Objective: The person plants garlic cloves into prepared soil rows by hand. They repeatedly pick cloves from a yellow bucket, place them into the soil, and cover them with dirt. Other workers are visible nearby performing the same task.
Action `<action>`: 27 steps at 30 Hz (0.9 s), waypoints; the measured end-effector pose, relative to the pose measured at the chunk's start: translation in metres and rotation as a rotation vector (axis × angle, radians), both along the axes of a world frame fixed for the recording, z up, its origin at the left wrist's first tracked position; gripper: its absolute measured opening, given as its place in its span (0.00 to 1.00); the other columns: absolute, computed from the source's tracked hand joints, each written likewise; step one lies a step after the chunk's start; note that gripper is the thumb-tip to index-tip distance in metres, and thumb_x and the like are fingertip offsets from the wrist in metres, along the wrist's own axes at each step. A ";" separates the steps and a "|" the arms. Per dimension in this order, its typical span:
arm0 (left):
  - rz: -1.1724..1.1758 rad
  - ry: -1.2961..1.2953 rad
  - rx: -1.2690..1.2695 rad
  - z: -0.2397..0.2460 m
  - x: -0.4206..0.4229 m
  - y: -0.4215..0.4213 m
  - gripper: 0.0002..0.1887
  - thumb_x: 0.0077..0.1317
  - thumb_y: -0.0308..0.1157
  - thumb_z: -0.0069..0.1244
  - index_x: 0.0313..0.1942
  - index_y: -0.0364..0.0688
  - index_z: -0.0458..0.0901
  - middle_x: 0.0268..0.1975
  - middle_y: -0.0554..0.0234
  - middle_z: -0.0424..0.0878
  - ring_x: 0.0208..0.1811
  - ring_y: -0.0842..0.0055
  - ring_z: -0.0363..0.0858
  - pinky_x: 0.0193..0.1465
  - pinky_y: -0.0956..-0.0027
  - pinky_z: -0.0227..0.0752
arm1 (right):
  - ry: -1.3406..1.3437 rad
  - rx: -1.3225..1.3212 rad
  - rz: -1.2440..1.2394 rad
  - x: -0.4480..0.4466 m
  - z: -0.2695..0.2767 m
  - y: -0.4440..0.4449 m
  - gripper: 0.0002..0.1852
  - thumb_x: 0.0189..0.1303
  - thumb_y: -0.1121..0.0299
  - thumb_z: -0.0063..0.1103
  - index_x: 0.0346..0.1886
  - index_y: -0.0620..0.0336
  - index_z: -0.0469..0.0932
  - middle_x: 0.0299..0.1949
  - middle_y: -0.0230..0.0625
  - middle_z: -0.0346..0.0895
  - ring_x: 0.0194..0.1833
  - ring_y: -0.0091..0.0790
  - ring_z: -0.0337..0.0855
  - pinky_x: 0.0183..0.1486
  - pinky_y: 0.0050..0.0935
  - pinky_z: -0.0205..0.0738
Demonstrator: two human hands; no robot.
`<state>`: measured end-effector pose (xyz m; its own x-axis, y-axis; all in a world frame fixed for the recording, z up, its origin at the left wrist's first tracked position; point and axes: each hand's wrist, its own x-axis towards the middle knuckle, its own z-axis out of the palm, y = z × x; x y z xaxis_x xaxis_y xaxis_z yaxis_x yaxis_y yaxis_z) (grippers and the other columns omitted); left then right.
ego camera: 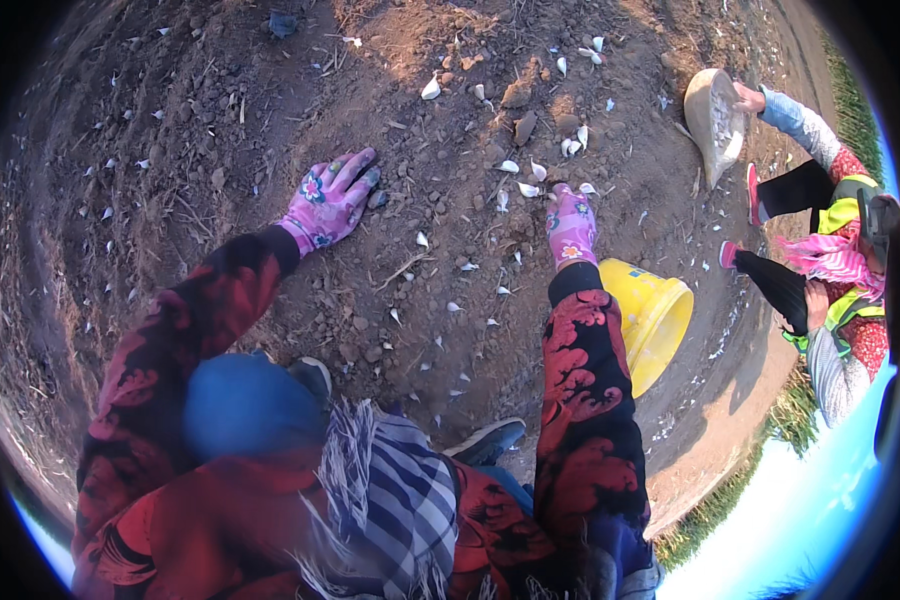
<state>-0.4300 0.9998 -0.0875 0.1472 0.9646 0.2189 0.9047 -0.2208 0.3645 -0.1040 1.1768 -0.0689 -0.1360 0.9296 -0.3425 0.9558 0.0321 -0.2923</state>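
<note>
My left hand [333,196], in a pink flowered glove, rests on the brown soil [262,150] with its fingers spread and nothing in it. Farther right, my right hand [571,219] wears a matching glove and points its bent fingertips down at the ground. Garlic cloves [528,190] lie just beside those fingertips; whether the fingers pinch one is hidden. Several more cloves are scattered loose above, such as a large one [430,88]. Between my arms, other cloves [395,316] stand in the soil with their tips up.
A yellow plastic bucket [651,330] lies tipped on its side by my right forearm. At the right a co-worker [847,247] in a high-visibility vest sits with one hand at a pale container [712,124] of cloves. Clods and straw dot the soil. My shoes [487,441] are below.
</note>
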 end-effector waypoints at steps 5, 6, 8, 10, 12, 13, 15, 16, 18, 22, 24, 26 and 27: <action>-0.009 -0.022 -0.031 0.001 -0.002 0.000 0.21 0.55 0.32 0.49 0.51 0.42 0.72 0.58 0.54 0.67 0.54 0.61 0.70 0.50 0.59 0.65 | -0.388 0.091 0.284 0.000 -0.009 0.005 0.09 0.54 0.72 0.54 0.39 0.63 0.74 0.36 0.49 0.75 0.38 0.49 0.79 0.38 0.40 0.73; -0.011 -0.011 -0.037 0.001 -0.001 0.000 0.21 0.55 0.32 0.49 0.51 0.42 0.72 0.58 0.54 0.67 0.54 0.61 0.70 0.51 0.59 0.65 | -0.385 0.106 0.278 0.002 -0.008 0.004 0.09 0.54 0.72 0.54 0.39 0.62 0.74 0.36 0.49 0.75 0.38 0.48 0.79 0.38 0.40 0.73; -0.012 -0.008 -0.044 0.001 -0.001 0.001 0.21 0.55 0.31 0.49 0.51 0.42 0.72 0.58 0.54 0.67 0.54 0.60 0.70 0.51 0.59 0.65 | -0.330 0.104 0.212 0.003 -0.002 0.000 0.07 0.56 0.71 0.54 0.36 0.63 0.72 0.32 0.45 0.75 0.35 0.46 0.79 0.35 0.38 0.73; -0.001 -0.026 -0.043 0.001 -0.001 0.000 0.20 0.55 0.31 0.48 0.50 0.42 0.72 0.58 0.54 0.67 0.55 0.60 0.70 0.51 0.58 0.65 | -0.060 0.107 0.020 0.001 0.006 -0.009 0.07 0.57 0.70 0.53 0.36 0.63 0.71 0.28 0.42 0.74 0.31 0.39 0.78 0.32 0.33 0.72; -0.009 -0.017 -0.036 0.001 -0.001 0.000 0.20 0.55 0.31 0.48 0.50 0.41 0.73 0.58 0.54 0.67 0.55 0.60 0.70 0.51 0.58 0.64 | 0.287 -0.029 -0.172 -0.003 0.015 -0.026 0.08 0.60 0.69 0.52 0.37 0.62 0.69 0.25 0.36 0.72 0.24 0.27 0.74 0.26 0.25 0.69; -0.003 -0.023 -0.040 0.001 -0.001 0.000 0.20 0.55 0.31 0.48 0.50 0.41 0.73 0.58 0.54 0.67 0.55 0.60 0.70 0.51 0.58 0.64 | 0.372 -0.065 -0.106 -0.006 0.017 -0.039 0.09 0.59 0.69 0.53 0.40 0.62 0.68 0.26 0.34 0.72 0.22 0.22 0.72 0.25 0.23 0.68; -0.013 -0.010 -0.041 0.000 -0.001 -0.001 0.20 0.55 0.31 0.49 0.50 0.41 0.73 0.58 0.53 0.67 0.55 0.59 0.70 0.51 0.59 0.64 | 0.461 -0.206 -0.090 -0.021 0.015 -0.065 0.07 0.57 0.70 0.55 0.33 0.63 0.69 0.21 0.33 0.71 0.22 0.28 0.70 0.28 0.29 0.66; -0.013 -0.006 -0.039 -0.001 -0.001 -0.001 0.20 0.55 0.31 0.49 0.50 0.41 0.73 0.58 0.53 0.67 0.55 0.59 0.70 0.51 0.59 0.64 | 0.384 -0.248 -0.034 -0.026 0.014 -0.071 0.07 0.57 0.71 0.56 0.34 0.63 0.70 0.22 0.33 0.72 0.22 0.25 0.71 0.26 0.26 0.67; -0.014 -0.006 -0.032 -0.002 -0.001 -0.001 0.20 0.55 0.31 0.48 0.50 0.41 0.72 0.59 0.53 0.66 0.55 0.60 0.69 0.52 0.59 0.64 | 0.333 -0.260 0.025 -0.039 0.008 -0.081 0.07 0.56 0.71 0.58 0.32 0.64 0.71 0.21 0.32 0.73 0.23 0.22 0.73 0.25 0.24 0.67; -0.007 -0.006 -0.022 -0.003 -0.001 -0.002 0.20 0.55 0.31 0.47 0.50 0.42 0.72 0.60 0.54 0.65 0.56 0.61 0.69 0.52 0.58 0.65 | 0.428 -0.303 -0.094 -0.054 0.004 -0.085 0.08 0.54 0.69 0.59 0.32 0.63 0.72 0.21 0.36 0.74 0.24 0.31 0.77 0.28 0.31 0.69; -0.003 -0.002 -0.017 -0.002 -0.001 -0.002 0.20 0.55 0.32 0.48 0.50 0.41 0.72 0.59 0.54 0.66 0.56 0.60 0.69 0.52 0.58 0.65 | 0.176 -0.085 0.167 -0.057 0.006 -0.084 0.08 0.55 0.69 0.58 0.32 0.62 0.72 0.23 0.41 0.76 0.26 0.39 0.79 0.29 0.35 0.71; 0.003 -0.007 -0.011 -0.001 -0.001 -0.002 0.19 0.56 0.32 0.49 0.50 0.41 0.72 0.58 0.53 0.67 0.55 0.59 0.70 0.51 0.59 0.65 | -0.058 -0.091 0.232 -0.061 0.009 -0.083 0.06 0.55 0.68 0.54 0.32 0.61 0.74 0.28 0.49 0.77 0.32 0.50 0.79 0.33 0.42 0.72; -0.004 -0.005 -0.020 0.000 0.000 -0.002 0.19 0.56 0.32 0.49 0.50 0.41 0.72 0.58 0.53 0.67 0.55 0.59 0.70 0.51 0.59 0.65 | -0.150 -0.117 0.258 -0.065 0.009 -0.082 0.06 0.56 0.68 0.53 0.33 0.61 0.74 0.28 0.49 0.77 0.33 0.49 0.80 0.34 0.42 0.72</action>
